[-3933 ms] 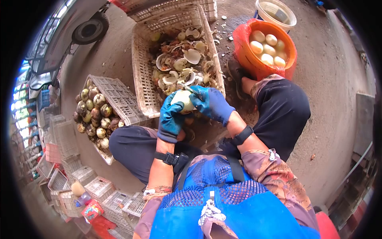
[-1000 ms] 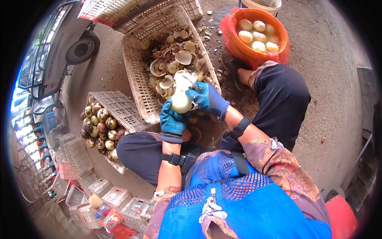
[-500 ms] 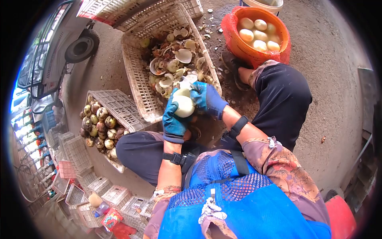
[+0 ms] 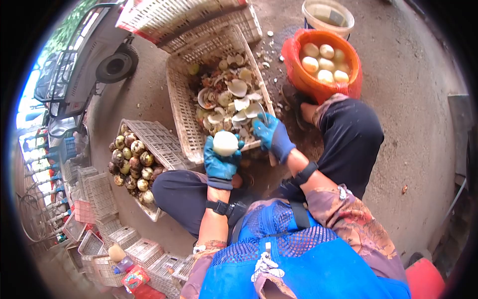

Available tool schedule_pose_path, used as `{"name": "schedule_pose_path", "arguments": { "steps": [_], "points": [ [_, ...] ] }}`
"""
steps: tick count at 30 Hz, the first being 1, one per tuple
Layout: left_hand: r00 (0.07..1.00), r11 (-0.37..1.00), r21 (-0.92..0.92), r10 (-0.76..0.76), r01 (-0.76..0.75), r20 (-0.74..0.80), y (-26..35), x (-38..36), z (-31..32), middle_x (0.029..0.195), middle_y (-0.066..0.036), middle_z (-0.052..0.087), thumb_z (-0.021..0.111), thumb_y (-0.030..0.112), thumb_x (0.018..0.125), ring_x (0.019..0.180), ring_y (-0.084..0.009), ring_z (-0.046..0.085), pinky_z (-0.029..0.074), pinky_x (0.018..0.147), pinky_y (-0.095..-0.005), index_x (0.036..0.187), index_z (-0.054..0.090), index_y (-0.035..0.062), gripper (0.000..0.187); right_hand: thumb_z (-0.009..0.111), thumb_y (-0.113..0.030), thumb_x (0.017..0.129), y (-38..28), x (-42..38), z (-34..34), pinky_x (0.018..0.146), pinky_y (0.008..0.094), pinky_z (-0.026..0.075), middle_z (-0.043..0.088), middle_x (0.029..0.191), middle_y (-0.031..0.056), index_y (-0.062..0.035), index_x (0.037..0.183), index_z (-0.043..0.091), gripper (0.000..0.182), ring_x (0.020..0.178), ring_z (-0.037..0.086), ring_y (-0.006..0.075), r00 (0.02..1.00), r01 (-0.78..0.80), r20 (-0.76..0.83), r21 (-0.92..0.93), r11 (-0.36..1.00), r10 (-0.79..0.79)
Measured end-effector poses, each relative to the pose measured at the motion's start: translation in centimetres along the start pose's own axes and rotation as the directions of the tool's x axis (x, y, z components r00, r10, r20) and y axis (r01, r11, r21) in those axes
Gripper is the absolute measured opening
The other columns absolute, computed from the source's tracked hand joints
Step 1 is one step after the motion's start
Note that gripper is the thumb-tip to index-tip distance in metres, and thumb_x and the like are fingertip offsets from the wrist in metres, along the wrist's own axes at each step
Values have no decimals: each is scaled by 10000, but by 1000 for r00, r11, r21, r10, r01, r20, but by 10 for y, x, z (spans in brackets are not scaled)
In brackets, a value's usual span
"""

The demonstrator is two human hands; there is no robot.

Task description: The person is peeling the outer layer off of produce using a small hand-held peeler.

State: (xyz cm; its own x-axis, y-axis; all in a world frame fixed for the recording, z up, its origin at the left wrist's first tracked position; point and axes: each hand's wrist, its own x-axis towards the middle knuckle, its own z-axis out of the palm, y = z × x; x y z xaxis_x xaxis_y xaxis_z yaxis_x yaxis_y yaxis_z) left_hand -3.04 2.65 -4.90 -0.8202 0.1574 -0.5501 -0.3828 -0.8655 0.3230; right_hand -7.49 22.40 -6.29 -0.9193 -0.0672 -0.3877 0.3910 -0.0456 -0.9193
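My left hand (image 4: 221,162), in a blue-green glove, has its fingers wrapped round a smooth, pale peeled vegetable (image 4: 225,143). To its right, my right hand (image 4: 271,133), gloved in blue, is closed round a tool (image 4: 272,159); only a small part of the tool shows, so its kind is unclear. Both hands are over the near end of a dirty plastic crate (image 4: 181,112) holding pale peelings (image 4: 238,88) and brown scraps. The peeled piece and the tool are apart.
An orange tub (image 4: 293,60) with pale round pieces in liquid stands at upper right, beside a white bucket (image 4: 343,31). Brown-spotted unpeeled vegetables (image 4: 137,147) fill a crate (image 4: 149,130) at left. Stacked crates (image 4: 103,192) and a parked vehicle (image 4: 82,74) lie farther left.
My hands have moved apart. The peeled piece now rests in my left hand alone, and my right hand has shifted right. The view has also shifted, showing more of the bucket.
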Motion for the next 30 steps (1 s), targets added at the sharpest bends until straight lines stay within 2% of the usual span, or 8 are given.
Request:
{"name": "schedule_pose_path", "arguments": {
  "steps": [2, 5, 7, 15, 19, 24, 26, 30],
  "points": [
    [979, 995, 85, 73, -57, -190, -7, 3, -2, 1070, -135, 683, 672, 461, 847, 933, -387, 667, 592, 664, -479, 1171, 610, 102, 488, 637, -199, 906, 12, -4, -6, 753, 343, 523, 697, 1066, 170, 44, 1269, 546, 446, 867, 648, 206, 999, -14, 30, 134, 991, 10],
    [988, 993, 121, 3, 16, -152, -10, 3, -2, 1042, -122, 686, 681, 421, 824, 918, -380, 657, 575, 699, -509, 1140, 623, 112, 445, 603, -156, 920, 58, 3, -14, 641, 282, 541, 667, 955, 95, 20, 1211, 570, 342, 773, 648, 182, 978, 152, 100, 253, 956, -182],
    [980, 995, 94, -10, 29, -201, -15, 1, 9, 1047, -123, 686, 666, 427, 832, 912, -382, 653, 566, 714, -513, 1113, 629, 119, 419, 507, -131, 975, 12, -25, -21, 425, 283, 474, 624, 820, 70, -20, 1210, 540, 262, 498, 546, 141, 984, -142, 153, 382, 913, 89],
    [978, 999, 54, 11, 0, -209, 13, 38, 59, 951, -118, 696, 609, 459, 857, 829, -390, 664, 575, 668, -481, 1095, 629, 127, 410, 558, -274, 979, 21, -37, -26, 431, 320, 500, 652, 830, 88, -62, 1258, 534, 351, 477, 553, 152, 970, -205, 201, 380, 902, 135],
    [960, 933, 225, 268, -279, 80, 92, 89, 147, 986, -172, 680, 591, 439, 839, 825, -431, 655, 602, 655, -476, 1147, 599, 90, 465, 591, -274, 966, 25, -38, -24, 443, 305, 499, 660, 827, 89, -52, 1242, 538, 358, 488, 562, 141, 949, -251, 285, 420, 872, 136],
    [679, 769, 112, 473, -629, 561, 196, 102, 374, 1321, -179, 521, 583, 361, 934, 1140, -347, 554, 516, 929, -513, 1340, 460, 24, 541, 569, -281, 982, 19, -43, -16, 472, 255, 497, 625, 833, 55, -54, 1260, 512, 363, 578, 564, 123, 920, -225, 377, 290, 930, 105],
    [742, 881, -10, 404, -473, 534, 279, 174, 375, 1415, -191, 462, 576, 322, 954, 1236, -343, 510, 493, 981, -525, 1397, 426, 42, 545, 566, -287, 983, 18, -43, -11, 476, 255, 497, 624, 827, 52, -58, 1261, 514, 363, 570, 559, 120, 930, -215, 353, 291, 932, 105],
    [778, 767, 236, 479, -596, 408, 215, 126, 381, 1430, -183, 457, 530, 298, 972, 1257, -358, 491, 496, 959, -541, 1437, 412, 116, 513, 573, -302, 979, 5, -40, -7, 488, 268, 505, 623, 826, 48, -94, 1290, 511, 380, 578, 561, 111, 936, -219, 316, 187, 958, 152]
  ]
}}
